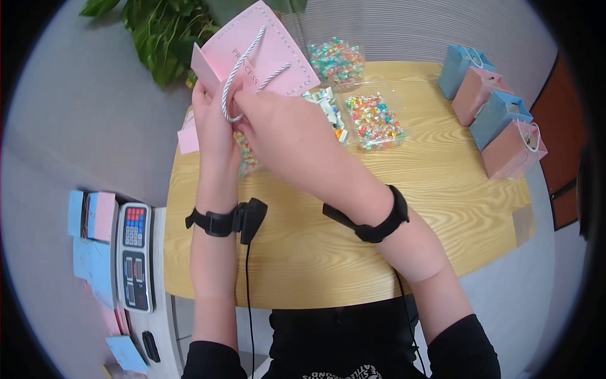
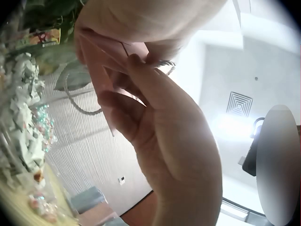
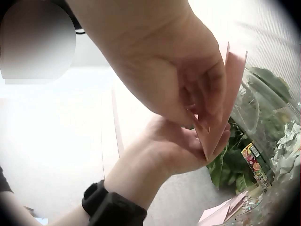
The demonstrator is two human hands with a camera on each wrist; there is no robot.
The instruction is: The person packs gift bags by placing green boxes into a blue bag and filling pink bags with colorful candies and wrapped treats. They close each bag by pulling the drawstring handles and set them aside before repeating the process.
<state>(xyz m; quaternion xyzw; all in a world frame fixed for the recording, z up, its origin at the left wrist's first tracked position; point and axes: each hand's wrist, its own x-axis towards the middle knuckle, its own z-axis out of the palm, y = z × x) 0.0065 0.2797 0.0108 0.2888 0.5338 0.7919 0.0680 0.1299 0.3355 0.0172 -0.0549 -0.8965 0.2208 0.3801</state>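
A pink paper bag (image 1: 268,54) with "PRINCESS" print and a twisted white-grey cord handle (image 1: 243,60) is held up above the table's far left part. My left hand (image 1: 214,117) grips its lower left edge, thumb and fingers on either side of the paper in the left wrist view. The right hand (image 1: 278,123) crosses over from the right, its curled fingers pinching the pink paper (image 3: 221,117) near the left fingertips. Exactly what the right fingertips touch is partly hidden by the hand itself.
Clear boxes of wrapped candies (image 1: 377,123) stand behind the hands, with white packets (image 1: 325,104) beside them. Blue and pink bags (image 1: 514,151) line the table's right side. A scale (image 1: 136,256) and flat bags lie at the left; a leafy plant (image 1: 161,38) hangs behind.
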